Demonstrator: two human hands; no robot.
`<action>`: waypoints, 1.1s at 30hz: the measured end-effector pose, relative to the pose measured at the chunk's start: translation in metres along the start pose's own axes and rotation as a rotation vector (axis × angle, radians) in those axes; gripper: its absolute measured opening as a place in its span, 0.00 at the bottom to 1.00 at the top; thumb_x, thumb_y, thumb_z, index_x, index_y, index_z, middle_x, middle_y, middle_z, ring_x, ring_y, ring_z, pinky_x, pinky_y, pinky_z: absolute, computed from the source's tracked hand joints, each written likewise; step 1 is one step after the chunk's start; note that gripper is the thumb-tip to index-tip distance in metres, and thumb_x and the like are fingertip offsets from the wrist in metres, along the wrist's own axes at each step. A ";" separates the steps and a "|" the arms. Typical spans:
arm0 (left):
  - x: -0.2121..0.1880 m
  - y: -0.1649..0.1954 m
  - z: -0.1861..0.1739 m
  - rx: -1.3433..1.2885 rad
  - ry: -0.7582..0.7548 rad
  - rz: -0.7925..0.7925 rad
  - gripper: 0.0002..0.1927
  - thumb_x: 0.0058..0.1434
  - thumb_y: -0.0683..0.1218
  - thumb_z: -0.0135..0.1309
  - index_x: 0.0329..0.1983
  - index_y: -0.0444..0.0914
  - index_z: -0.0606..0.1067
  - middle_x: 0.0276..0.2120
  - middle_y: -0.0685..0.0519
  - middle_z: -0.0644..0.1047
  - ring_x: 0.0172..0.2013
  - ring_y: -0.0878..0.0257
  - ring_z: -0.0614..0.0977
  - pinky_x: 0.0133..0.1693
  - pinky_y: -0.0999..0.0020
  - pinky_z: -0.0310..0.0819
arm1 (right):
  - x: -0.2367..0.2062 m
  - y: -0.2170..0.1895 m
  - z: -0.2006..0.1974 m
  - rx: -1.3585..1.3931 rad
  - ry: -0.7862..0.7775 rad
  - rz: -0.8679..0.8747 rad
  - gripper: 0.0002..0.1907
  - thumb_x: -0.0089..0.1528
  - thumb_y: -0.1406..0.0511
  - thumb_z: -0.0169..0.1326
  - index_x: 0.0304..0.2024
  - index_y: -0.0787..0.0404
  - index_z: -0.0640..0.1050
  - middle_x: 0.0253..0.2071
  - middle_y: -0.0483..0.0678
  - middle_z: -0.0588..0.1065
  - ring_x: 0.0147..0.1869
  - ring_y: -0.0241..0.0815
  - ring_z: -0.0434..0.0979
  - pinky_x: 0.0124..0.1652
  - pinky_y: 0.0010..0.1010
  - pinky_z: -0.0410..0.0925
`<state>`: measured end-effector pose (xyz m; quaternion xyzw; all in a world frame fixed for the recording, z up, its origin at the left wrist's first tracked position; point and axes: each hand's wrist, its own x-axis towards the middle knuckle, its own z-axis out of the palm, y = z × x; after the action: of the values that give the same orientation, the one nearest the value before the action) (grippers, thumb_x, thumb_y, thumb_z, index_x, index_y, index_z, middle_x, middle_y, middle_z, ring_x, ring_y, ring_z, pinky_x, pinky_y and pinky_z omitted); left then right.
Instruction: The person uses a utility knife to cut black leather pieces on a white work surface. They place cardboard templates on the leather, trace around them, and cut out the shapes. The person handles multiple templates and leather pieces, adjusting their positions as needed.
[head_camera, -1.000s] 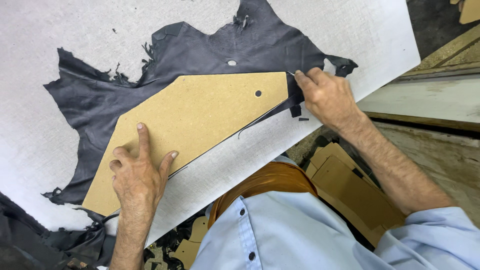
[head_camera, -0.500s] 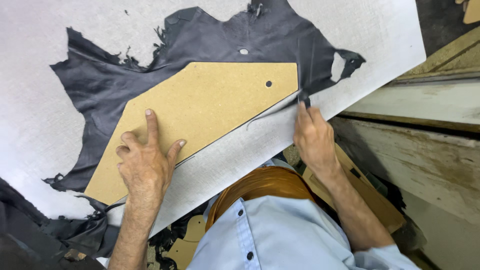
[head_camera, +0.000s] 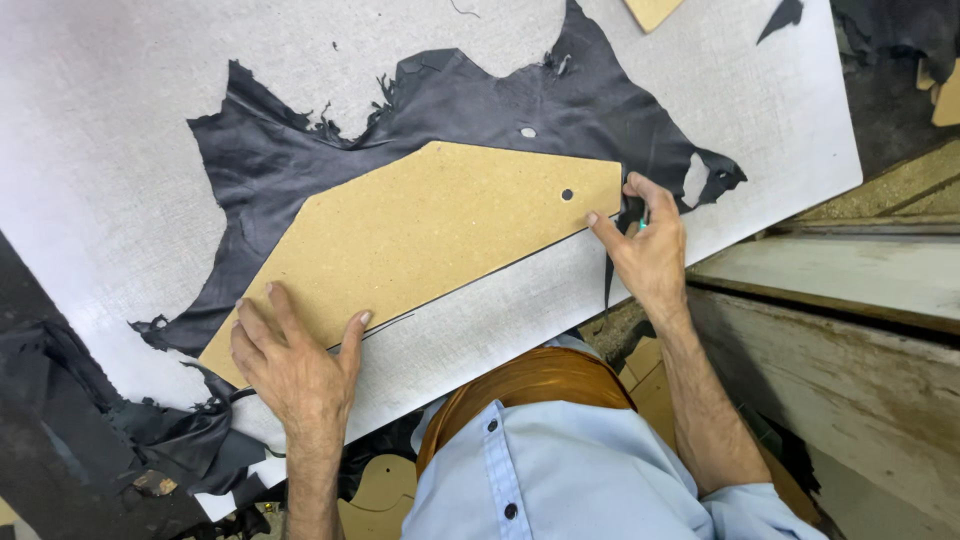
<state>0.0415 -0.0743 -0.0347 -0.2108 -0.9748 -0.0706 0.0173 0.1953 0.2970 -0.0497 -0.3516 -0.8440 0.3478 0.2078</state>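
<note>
From the head camera, looking straight down, a tan board template (head_camera: 430, 235) lies flat on a ragged sheet of dark leather (head_camera: 300, 160), which is spread over a pale grey cutting board (head_camera: 120, 90). The left hand (head_camera: 295, 365) rests palm down on the template's lower left end, fingers spread wide and flat, gripping nothing, just pressing. The right hand (head_camera: 650, 250) sits at the template's right end, beside the small round hole near that edge. Its fingers are curled in around a thin strip of dark leather (head_camera: 610, 275) that hangs down past the board's edge; whether it also holds a tool, I cannot tell. Below the hands, a light blue shirt (head_camera: 560, 480) fills the bottom of the view. More dark scraps (head_camera: 170, 440) lie heaped at the board's lower left corner.
</note>
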 end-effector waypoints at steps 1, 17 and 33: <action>-0.004 -0.003 0.006 0.021 0.006 0.005 0.54 0.59 0.73 0.57 0.75 0.32 0.60 0.68 0.23 0.54 0.66 0.25 0.57 0.59 0.24 0.57 | 0.003 -0.003 0.000 0.113 -0.034 0.165 0.32 0.58 0.69 0.69 0.61 0.74 0.72 0.51 0.52 0.76 0.38 0.36 0.70 0.35 0.25 0.67; -0.001 0.031 0.015 -0.193 -0.063 0.400 0.48 0.59 0.69 0.56 0.73 0.36 0.61 0.72 0.33 0.55 0.72 0.36 0.55 0.70 0.33 0.51 | -0.053 0.066 -0.100 0.987 0.209 0.350 0.06 0.70 0.75 0.54 0.39 0.62 0.75 0.26 0.44 0.71 0.19 0.29 0.62 0.15 0.20 0.56; 0.052 -0.079 -0.002 -0.032 -0.075 0.410 0.45 0.65 0.62 0.59 0.72 0.26 0.63 0.71 0.28 0.63 0.69 0.32 0.63 0.66 0.36 0.58 | -0.383 0.091 -0.045 1.200 0.794 0.596 0.10 0.67 0.72 0.52 0.50 0.60 0.76 0.27 0.38 0.68 0.16 0.27 0.54 0.17 0.19 0.52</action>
<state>-0.0385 -0.1241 -0.0401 -0.4077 -0.9101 -0.0730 -0.0085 0.5187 0.0806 -0.1268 -0.4891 -0.2439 0.6342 0.5469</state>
